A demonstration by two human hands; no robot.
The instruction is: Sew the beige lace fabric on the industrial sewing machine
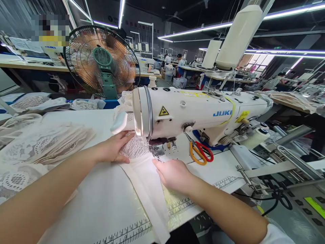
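- Cream garment piece of openwork lace and smooth plain cloth (pixel 146 179) lay on the white, smooth-topped table (pixel 96 200), its lace part by the needle area of the white, rounded metal sewing machine (pixel 175 108).
- Lace: netted, ridged, full of small holes. Plain part: matte, soft, with a narrow folded strip along its left side.
- Overall look: pale and thin, gathered slightly where lace met plain cloth; the lower end lay flatter, tapering in a long strip.
- Long axis ran from the machine head toward the wearer, bearing a little right; lace end pointed away, plain end hung toward the near table edge, across black printed ruler marks (pixel 132 232).
- Left hand (pixel 115 147): palm down at the lace's left side, thumb spread away from the fingers, resting on the fabric.
- Right hand (pixel 175 174): fingers curled, at the plain cloth's right side, near the needle area. A slim silvery metal bar (pixel 159 158) showed at its fingertips; could not tell whether it was pinched.
- Scissors with orange and red looped handles (pixel 202 156) lay beyond the right hand, under the machine's arm.
- Left on the table: layered pile of cream lace pieces with scalloped motifs (pixel 56 142).
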